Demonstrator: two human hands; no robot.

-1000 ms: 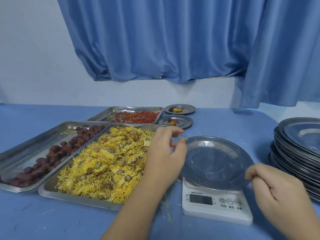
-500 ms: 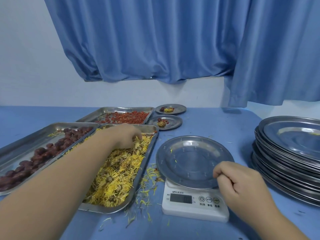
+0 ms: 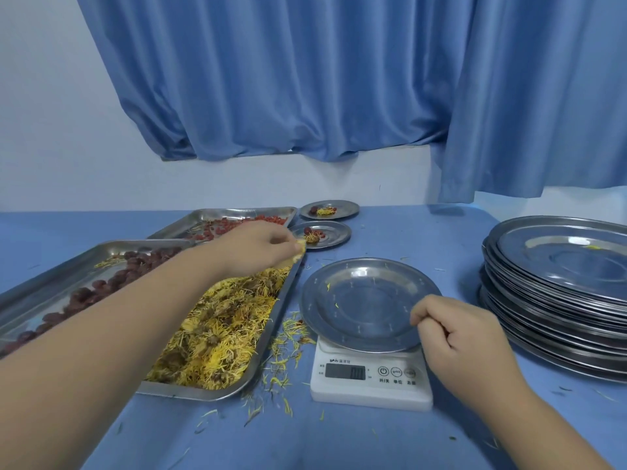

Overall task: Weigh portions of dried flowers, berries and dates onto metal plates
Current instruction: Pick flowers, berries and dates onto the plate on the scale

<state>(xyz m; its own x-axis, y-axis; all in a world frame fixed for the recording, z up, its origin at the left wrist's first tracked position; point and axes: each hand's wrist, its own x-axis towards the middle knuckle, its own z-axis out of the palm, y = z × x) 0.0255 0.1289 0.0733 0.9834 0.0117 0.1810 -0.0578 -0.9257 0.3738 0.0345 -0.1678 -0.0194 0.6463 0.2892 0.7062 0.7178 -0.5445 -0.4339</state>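
Left hand (image 3: 258, 247) pinches a dried chrysanthemum tuft (image 3: 300, 252) over the far corner of the flower tray (image 3: 203, 394); just right, the empty plate (image 3: 359, 300) waits on the digital scale (image 3: 371, 379), right hand (image 3: 468, 337) pinching its rim, likely steadying.

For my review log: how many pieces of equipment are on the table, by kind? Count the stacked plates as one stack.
Trays: 3, namely dates tray, berries tray, flowers tray
Portioned plates: 2, namely far plate, near plate
Scale: 1
Weighing plate on it: 1
Plate stack: 1
Total: 8
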